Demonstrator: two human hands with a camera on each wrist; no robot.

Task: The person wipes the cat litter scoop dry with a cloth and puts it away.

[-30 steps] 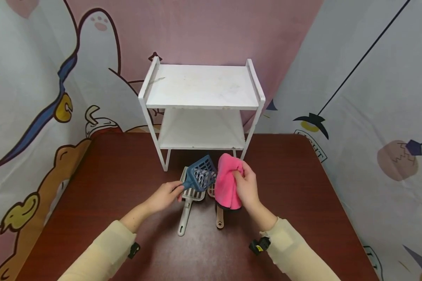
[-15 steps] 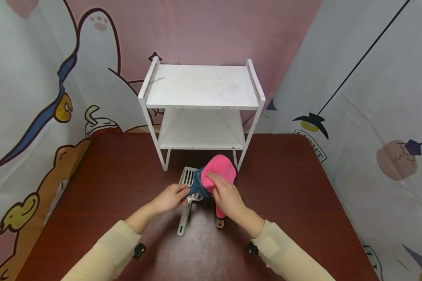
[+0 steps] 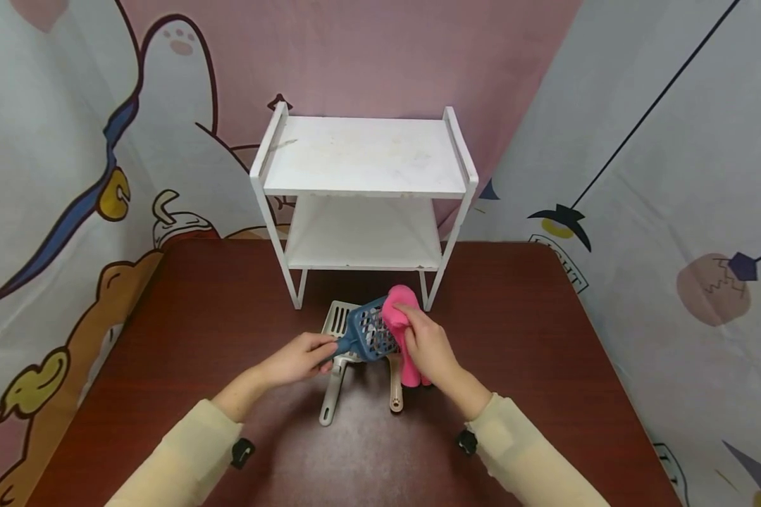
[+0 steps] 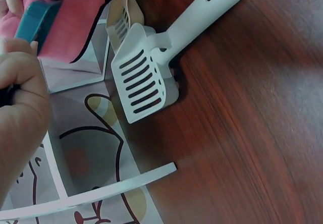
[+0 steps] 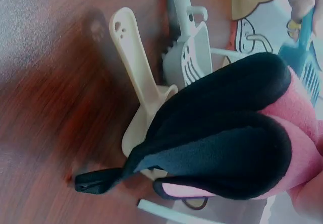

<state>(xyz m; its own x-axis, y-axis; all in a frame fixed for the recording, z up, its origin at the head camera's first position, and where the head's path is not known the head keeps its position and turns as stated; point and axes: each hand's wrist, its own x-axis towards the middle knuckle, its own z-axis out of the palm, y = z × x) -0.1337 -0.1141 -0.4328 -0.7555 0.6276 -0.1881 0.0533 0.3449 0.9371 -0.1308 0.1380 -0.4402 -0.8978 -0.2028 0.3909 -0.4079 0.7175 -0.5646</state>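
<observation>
Both hands are occupied in the head view. Left hand (image 3: pixel 297 362) pinches the handle of a blue slotted scoop (image 3: pixel 353 336), raised above the worktop (image 3: pixel 514 338); right hand (image 3: pixel 430 346) grips a bunched pink cloth (image 3: pixel 409 367) that overlaps the scoop's far end. Below them lie a pale grey scoop (image 3: pixel 337 379), nearer the left hand, and a beige scoop (image 3: pixel 396 389), partly hidden under the cloth. A white shelf (image 3: pixel 364 155) stands just behind.

From the left wrist, the curled left hand shows at the left edge, with the blue scoop in front of the cloth; the grey scoop rests slots up, the beige one close beside it.

From the right wrist, the cloth shows a dark underside and a hanging loop (image 5: pixel 98 181), screening part of the beige scoop; the right hand is mostly cropped.
</observation>
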